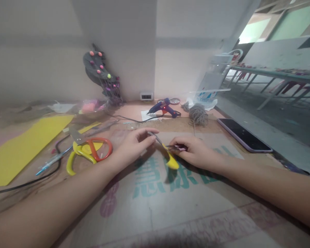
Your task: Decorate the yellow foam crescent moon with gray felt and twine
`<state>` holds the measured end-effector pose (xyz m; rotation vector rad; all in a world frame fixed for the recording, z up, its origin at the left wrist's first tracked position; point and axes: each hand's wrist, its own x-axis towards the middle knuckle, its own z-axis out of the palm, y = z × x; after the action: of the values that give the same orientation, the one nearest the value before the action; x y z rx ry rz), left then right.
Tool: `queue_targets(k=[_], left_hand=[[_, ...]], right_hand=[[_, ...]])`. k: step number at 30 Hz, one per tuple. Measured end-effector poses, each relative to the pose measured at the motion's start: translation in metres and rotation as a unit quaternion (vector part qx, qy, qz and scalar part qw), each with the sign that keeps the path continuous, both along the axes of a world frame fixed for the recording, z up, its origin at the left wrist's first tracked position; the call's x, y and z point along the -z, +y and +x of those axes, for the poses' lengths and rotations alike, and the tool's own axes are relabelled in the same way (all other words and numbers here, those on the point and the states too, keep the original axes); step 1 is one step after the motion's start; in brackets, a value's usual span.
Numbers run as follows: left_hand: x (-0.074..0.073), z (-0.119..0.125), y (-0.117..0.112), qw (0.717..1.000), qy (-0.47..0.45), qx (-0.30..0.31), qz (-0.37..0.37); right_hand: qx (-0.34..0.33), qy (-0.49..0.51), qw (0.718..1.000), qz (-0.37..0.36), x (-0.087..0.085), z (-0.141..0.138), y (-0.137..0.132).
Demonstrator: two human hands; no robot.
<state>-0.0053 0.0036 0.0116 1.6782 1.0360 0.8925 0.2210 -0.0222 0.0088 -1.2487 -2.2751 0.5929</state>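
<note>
Left hand point(137, 143) pinches the grey stem point(158, 138) beyond the yellow piece point(173, 163) (steadiness likely helps); right hand point(193, 151) clasps a dark tool point(174, 147) beside that piece

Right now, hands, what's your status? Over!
Left hand pinching thin grey stem with yellow end. Right hand gripping small dark tool, contact unclear. Nothing seen blocking; red-orange looped handle left of left hand.
</note>
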Motion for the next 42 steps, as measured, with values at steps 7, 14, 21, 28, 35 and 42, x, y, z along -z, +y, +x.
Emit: queue_targets(k=[7, 14, 21, 28, 35, 42], left_hand=[[-0.001, 0.002, -0.003, 0.999, 0.01, -0.021, 0.034], [0.005, 0.002, 0.0, 0.999, -0.042, 0.027, -0.006], [0.01, -0.001, 0.001, 0.998, -0.004, 0.063, 0.013], [0.007, 0.002, 0.002, 0.998, 0.007, 0.061, 0.024], [0.004, 0.003, 0.001, 0.998, 0.019, 0.04, 0.045], [0.005, 0.001, 0.003, 0.994, 0.066, -0.011, 0.089]], right_hand=[[0.037, 0.218, 0.963, -0.153, -0.008, 0.0, 0.004], [-0.099, 0.029, 0.942, -0.32, -0.037, 0.022, 0.011], [-0.072, -0.012, 0.971, -0.229, -0.054, 0.037, 0.021], [0.084, 0.066, 0.993, 0.05, -0.069, 0.028, 0.001], [-0.058, -0.051, 0.989, 0.126, -0.071, 0.013, -0.038], [-0.031, -0.061, 0.977, 0.201, -0.078, 0.014, -0.041]])
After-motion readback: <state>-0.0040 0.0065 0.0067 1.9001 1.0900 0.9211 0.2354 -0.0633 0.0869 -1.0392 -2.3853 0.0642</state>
